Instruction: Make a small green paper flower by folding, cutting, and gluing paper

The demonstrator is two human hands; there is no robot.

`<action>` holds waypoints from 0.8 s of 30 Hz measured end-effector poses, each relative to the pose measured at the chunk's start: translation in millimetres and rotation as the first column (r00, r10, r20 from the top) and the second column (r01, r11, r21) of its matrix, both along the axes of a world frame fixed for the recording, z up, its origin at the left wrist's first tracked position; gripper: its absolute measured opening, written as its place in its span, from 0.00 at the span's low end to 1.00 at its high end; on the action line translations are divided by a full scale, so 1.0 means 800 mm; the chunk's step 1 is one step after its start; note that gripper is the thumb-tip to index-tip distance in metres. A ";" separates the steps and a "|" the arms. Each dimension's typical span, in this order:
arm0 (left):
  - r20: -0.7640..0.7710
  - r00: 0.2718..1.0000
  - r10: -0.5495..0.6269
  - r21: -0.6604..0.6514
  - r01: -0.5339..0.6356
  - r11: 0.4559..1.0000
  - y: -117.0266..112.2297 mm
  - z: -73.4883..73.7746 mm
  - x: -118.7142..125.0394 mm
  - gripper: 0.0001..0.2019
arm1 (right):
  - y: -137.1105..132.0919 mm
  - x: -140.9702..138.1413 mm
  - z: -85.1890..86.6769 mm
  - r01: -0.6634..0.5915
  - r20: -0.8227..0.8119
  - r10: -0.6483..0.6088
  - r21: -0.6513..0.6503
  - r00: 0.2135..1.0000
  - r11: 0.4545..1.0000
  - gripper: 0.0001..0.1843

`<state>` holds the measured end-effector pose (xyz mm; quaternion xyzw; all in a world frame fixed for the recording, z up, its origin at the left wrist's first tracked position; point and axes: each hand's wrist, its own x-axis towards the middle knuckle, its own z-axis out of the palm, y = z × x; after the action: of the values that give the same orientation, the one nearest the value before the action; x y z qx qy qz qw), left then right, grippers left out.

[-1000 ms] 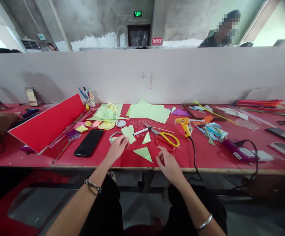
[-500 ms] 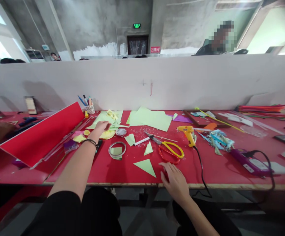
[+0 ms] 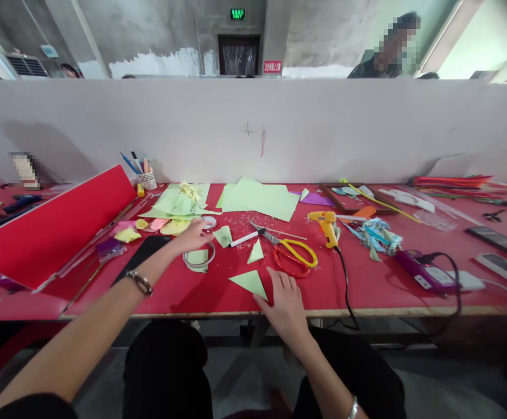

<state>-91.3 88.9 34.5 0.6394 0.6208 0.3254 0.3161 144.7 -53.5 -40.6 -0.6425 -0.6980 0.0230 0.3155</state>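
Note:
My left hand [image 3: 195, 235] reaches over the table beside a small round silvery roll [image 3: 210, 222]. Its fingers look stretched out, and I see nothing held in them. Just below it lies a larger clear tape roll [image 3: 212, 256] around a piece of green paper [image 3: 198, 258]. My right hand [image 3: 286, 304] rests open near the front edge, its thumb at the tip of a green paper triangle [image 3: 250, 281]. Beyond it lie scissors [image 3: 295, 251] with red and yellow handles, a white pen [image 3: 244, 238] and a smaller green triangle [image 3: 255, 252].
A yellow glue gun [image 3: 326, 226] with a black cord stands right of the scissors. Green sheets [image 3: 257, 198] lie at the back. A red board [image 3: 56, 227] leans at left, near a black phone-like slab [image 3: 142, 256]. A purple power strip [image 3: 425, 273] lies at right.
My left hand has moved right from beside the green paper and yellow scraps towards the rolls. My right hand has shifted left to the triangle's edge. The view has tilted down and turned slightly.

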 end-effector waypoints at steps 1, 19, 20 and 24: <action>-0.031 0.993 -0.112 -0.032 0.111 0.993 -0.021 -0.004 0.009 0.16 | 0.000 -0.007 0.000 0.003 0.024 -0.003 -0.002 1.000 1.000 0.23; -0.378 0.832 -0.406 0.121 0.479 0.869 -0.184 -0.055 0.082 0.35 | 0.009 0.016 0.019 -0.411 -0.173 0.391 -0.101 0.904 0.906 0.21; -0.461 0.796 -0.393 0.147 0.505 0.850 -0.190 -0.056 0.080 0.35 | 0.011 0.021 0.019 -0.439 -0.176 0.418 -0.100 0.891 0.893 0.20; -0.690 0.662 -0.292 0.221 0.577 0.786 -0.195 -0.063 0.078 0.28 | 0.016 0.034 0.015 -0.547 -0.222 0.515 -0.116 0.828 0.829 0.14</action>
<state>-29.1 -67.0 -16.2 0.8942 0.4267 0.1340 0.0168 171.8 -40.9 -28.6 -0.4423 -0.8130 0.2294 0.3013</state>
